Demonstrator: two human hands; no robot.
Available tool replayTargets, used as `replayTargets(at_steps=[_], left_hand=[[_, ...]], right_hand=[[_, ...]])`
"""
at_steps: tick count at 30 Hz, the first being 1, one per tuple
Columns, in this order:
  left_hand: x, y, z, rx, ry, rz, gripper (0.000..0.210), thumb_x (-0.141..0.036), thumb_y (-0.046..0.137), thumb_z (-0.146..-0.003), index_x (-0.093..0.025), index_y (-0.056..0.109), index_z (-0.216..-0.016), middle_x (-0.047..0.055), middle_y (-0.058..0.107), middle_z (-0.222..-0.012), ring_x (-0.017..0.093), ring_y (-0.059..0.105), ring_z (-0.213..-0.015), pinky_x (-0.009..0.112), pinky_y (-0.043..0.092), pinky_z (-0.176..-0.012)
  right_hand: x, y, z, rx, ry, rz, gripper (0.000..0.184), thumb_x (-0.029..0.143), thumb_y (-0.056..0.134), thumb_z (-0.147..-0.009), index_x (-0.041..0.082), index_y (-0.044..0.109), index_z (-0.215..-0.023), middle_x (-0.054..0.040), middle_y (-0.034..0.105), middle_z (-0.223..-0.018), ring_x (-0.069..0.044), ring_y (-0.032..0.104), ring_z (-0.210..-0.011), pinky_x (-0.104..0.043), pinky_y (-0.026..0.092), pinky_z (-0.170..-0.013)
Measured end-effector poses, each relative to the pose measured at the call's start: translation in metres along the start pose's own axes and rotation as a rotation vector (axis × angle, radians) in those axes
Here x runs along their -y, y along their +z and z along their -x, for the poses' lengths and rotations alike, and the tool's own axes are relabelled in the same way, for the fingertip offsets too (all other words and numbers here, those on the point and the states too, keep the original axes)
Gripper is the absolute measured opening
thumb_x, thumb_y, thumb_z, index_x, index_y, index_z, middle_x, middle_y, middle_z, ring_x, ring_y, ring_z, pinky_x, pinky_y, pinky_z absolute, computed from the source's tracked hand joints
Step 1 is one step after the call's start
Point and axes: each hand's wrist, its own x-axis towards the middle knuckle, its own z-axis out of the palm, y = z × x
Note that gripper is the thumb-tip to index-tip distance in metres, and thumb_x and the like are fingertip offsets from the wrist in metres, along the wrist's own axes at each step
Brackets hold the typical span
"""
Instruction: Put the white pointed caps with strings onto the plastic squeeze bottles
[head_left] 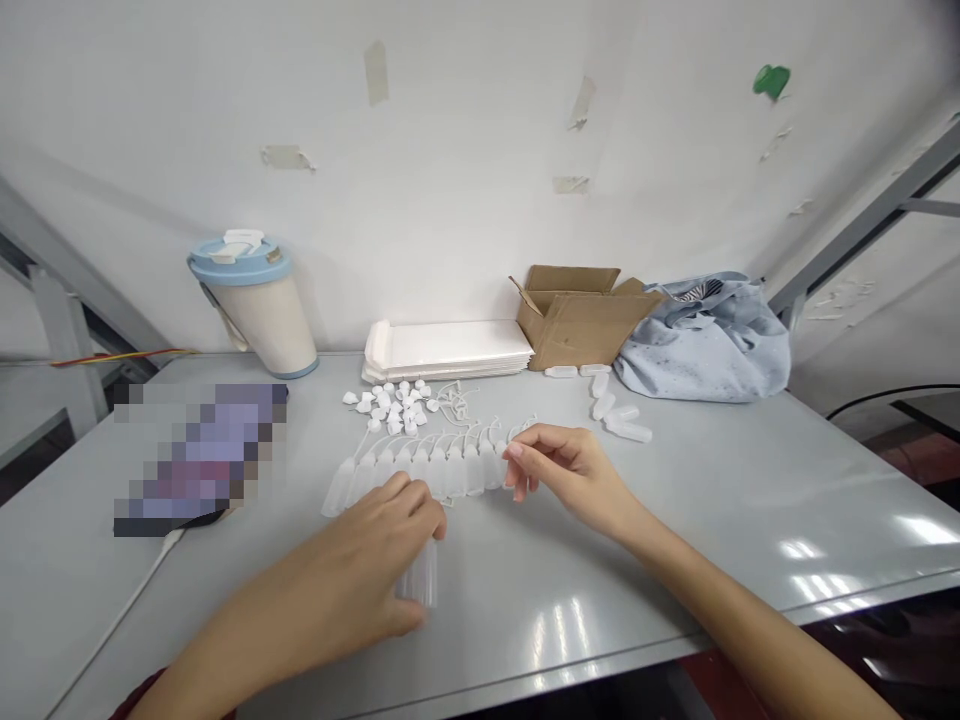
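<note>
A row of translucent white flat tubes point(405, 465), each with a thin white cord at its top, lies side by side across the table in front of me. My left hand point(375, 550) is curled over a small stack of clear plastic pieces point(421, 578), fingers at its far end and thumb at the near end. At the right end of the row is my right hand point(566, 470), thumb and forefinger pinched close to the last tube's top. What lies between those fingertips is too small to make out.
Behind the row lie loose white caps point(394, 405) and tangled cords point(454, 403). Several loose tubes point(628, 428) lie near a cardboard box point(577, 325) and a cloth bag point(705, 345). White packets point(450, 348), a tumbler point(259, 310) and a blurred-out device point(206, 455) with a cable stand farther left.
</note>
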Motion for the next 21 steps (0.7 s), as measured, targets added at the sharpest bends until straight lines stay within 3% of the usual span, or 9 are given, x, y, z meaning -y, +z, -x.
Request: replayTargets(at_steps=[7,14,18,21], left_hand=[[-0.001,0.0,0.0,0.025,-0.015,0.019,0.032,-0.01,0.047,-0.062,-0.019,0.054,-0.092,0.004,0.052,-0.099,0.025,0.048,-0.096,0.036,0.038,-0.079],[0.008,0.0,0.001,0.026,-0.018,0.068,0.029,-0.014,0.055,-0.064,-0.021,0.053,-0.093,0.002,0.052,-0.098,0.024,0.049,-0.094,0.033,0.037,-0.077],[0.011,-0.002,-0.001,-0.009,-0.042,0.125,0.023,-0.027,0.062,-0.073,-0.024,0.053,-0.093,0.0,0.054,-0.097,0.022,0.051,-0.091,0.031,0.039,-0.075],[0.011,-0.005,-0.006,-0.074,-0.081,0.162,0.017,-0.039,0.056,-0.082,-0.025,0.053,-0.092,0.0,0.056,-0.097,0.021,0.052,-0.09,0.032,0.04,-0.076]], right_hand=[[-0.001,-0.001,-0.002,-0.011,0.003,0.006,0.025,0.034,0.056,-0.088,0.015,0.063,-0.073,-0.0017,0.065,-0.068,-0.011,0.059,-0.055,-0.025,0.043,-0.057],[-0.001,-0.002,-0.003,-0.027,0.002,0.005,0.024,0.033,0.055,-0.088,0.015,0.063,-0.072,-0.0012,0.065,-0.066,-0.01,0.058,-0.054,-0.024,0.043,-0.056],[-0.002,-0.006,-0.007,-0.065,-0.011,0.019,0.026,0.033,0.055,-0.087,0.015,0.062,-0.07,-0.0009,0.064,-0.065,-0.01,0.058,-0.053,-0.023,0.043,-0.054],[-0.005,-0.012,-0.011,-0.116,-0.02,0.052,0.028,0.036,0.055,-0.086,0.015,0.062,-0.07,-0.0015,0.065,-0.064,-0.01,0.057,-0.053,-0.024,0.044,-0.053]])
